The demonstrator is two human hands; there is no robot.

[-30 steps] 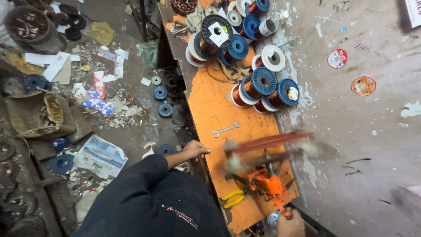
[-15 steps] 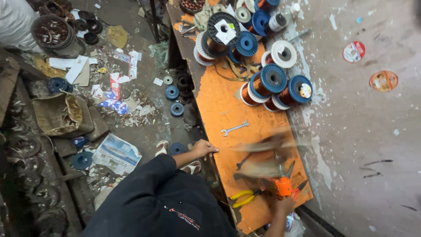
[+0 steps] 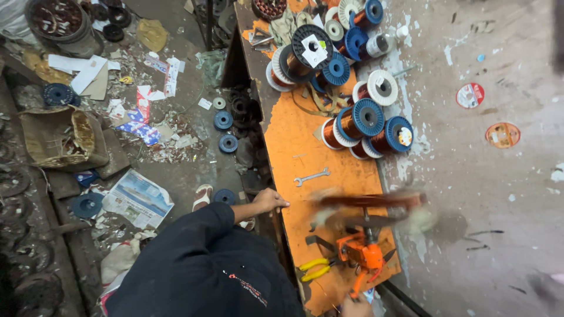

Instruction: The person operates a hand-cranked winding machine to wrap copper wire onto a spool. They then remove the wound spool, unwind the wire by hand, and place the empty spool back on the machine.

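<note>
- Seen from above, a cluttered workshop: an orange workbench (image 3: pixel 305 147) runs along a stained grey wall (image 3: pixel 499 194), with a littered concrete floor (image 3: pixel 176 170) to its left.
- Left hand (image 3: pixel 271 201) rests on the near edge of the bench, fingers curled loosely over the edge, holding nothing. Its arm is in a dark sleeve (image 3: pixel 200 252).
- Right hand (image 3: pixel 356 307) shows only partly at the bottom edge of the view, just below an orange hand-cranked winder (image 3: pixel 364 253). It sits at the crank's handle, but whether it grips it cannot be told.
- The winder is fixed near the front end of the bench. Above it a long copper-coloured coil form (image 3: pixel 370 202) is blurred by spinning, stretching across the bench toward the wall.
- Yellow-handled pliers (image 3: pixel 315 269) lie on the bench just left of the winder.
- A silver spanner (image 3: pixel 311 176) lies flat on bare orange surface, between the left hand and the spools, apart from both.
- Spools of copper wire (image 3: pixel 358 120) with blue and white ends are crowded further along the bench, against the wall.
- On the floor: blue spool ends (image 3: pixel 223 120), a newspaper (image 3: pixel 138 198), torn paper scraps, a sandal (image 3: pixel 202 196) and a worn cardboard box (image 3: pixel 64 138).
</note>
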